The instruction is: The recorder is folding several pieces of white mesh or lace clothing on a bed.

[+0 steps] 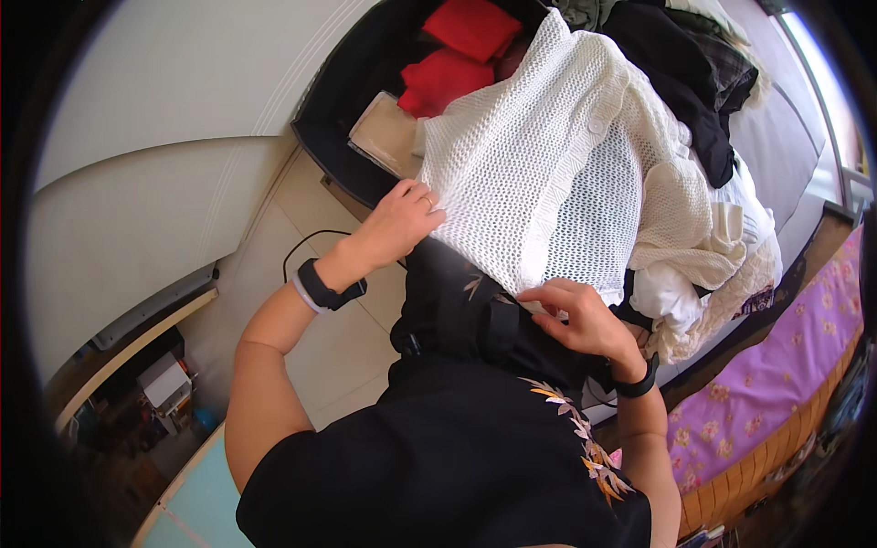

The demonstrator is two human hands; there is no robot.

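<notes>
A white open-knit cardigan [507, 157] with a buttoned front band is spread out before me, its upper part lying over a dark container and a heap of clothes. My left hand [404, 214] grips the cardigan's lower left edge between thumb and fingers. At the hem near the front band, my right hand [575, 316] pinches the knit with thumb and forefinger. One sleeve [685, 233] hangs bunched at the right. The button [595, 126] nearest the top of the visible band shows clearly.
Red folded cloths [445, 81] and a flat beige packet [387, 130] lie in the black container [329, 96]. Dark garments [685, 75] and white lace clothing [678, 322] are heaped at right. A purple floral cloth [767, 390] covers furniture at right; a black cable [301, 240] crosses the tiled floor.
</notes>
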